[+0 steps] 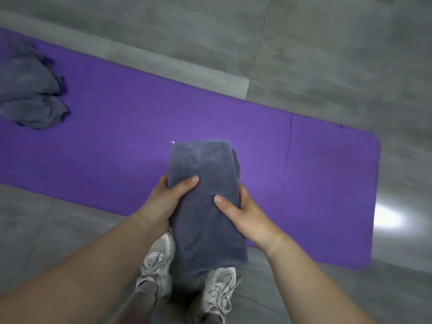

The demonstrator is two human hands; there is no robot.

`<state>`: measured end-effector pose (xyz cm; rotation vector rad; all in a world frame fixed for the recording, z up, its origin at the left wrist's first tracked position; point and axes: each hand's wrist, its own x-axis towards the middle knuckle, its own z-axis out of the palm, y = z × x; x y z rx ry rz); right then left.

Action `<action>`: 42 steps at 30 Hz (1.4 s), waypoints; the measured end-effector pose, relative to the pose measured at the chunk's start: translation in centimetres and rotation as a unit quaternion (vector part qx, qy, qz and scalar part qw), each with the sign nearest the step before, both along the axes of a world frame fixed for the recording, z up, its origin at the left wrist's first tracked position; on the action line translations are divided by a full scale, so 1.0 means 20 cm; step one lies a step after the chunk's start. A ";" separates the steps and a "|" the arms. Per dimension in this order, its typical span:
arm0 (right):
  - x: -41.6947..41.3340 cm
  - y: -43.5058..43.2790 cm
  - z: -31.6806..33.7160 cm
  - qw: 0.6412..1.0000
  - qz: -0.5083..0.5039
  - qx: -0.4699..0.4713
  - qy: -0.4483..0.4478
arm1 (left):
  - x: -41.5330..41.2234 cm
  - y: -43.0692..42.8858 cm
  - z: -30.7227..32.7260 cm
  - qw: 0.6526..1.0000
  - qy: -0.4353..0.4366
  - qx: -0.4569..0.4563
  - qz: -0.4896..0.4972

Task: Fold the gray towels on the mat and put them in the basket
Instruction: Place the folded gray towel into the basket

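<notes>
Floor [327,43]: grey tiles all round, with a bright glare patch out at 4 o'clock.
Mat [117,127]: purple, and here it runs long across the view, from 9 o'clock down toward 4 o'clock, its rounded end on the 4 o'clock side.
Folded towel [205,206]: dead centre, a grey rectangle folded narrow and held up between both hands. Its long axis runs close to 12-to-6. The far short end points to 12 o'clock over the mat, and the near end hangs toward 6 o'clock over the shoes. A loose layer bulges out along its 2 o'clock edge.
Crumpled towels [30,94]: a grey heap on the mat at 9 o'clock, well apart from the folded one.
Left hand [161,202]: clamps the towel's 9 o'clock edge, thumb flat across the top face. The other fingers are tucked behind the cloth, so I cannot tell their spread.
Right hand [247,213]: grips the 3 o'clock edge, thumb pressed on top. The fingers are wrapped round behind, mostly hidden.
Shoes [156,263]: a white pair at 6 o'clock on the floor, by the mat's near edge.
</notes>
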<state>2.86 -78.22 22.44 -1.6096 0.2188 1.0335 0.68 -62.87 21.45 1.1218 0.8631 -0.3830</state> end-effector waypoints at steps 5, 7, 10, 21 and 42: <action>-0.01 0.04 0.73 0.995 -0.009 0.082 0.054 | -0.10 0.06 0.79 0.998 -0.053 -0.043 0.009; -0.01 0.08 0.97 0.992 0.016 0.110 0.061 | -0.14 0.11 1.01 0.995 -0.089 -0.030 0.026; -0.03 0.21 1.22 0.994 0.039 0.099 0.031 | -0.20 0.22 1.29 0.988 -0.118 0.017 0.102; -0.32 1.17 1.58 0.981 0.150 0.100 0.066 | -0.66 1.06 1.69 0.947 -0.153 0.070 0.273; -0.38 3.29 1.52 0.982 0.133 0.127 0.032 | -0.73 3.21 1.76 0.969 -0.115 0.112 0.185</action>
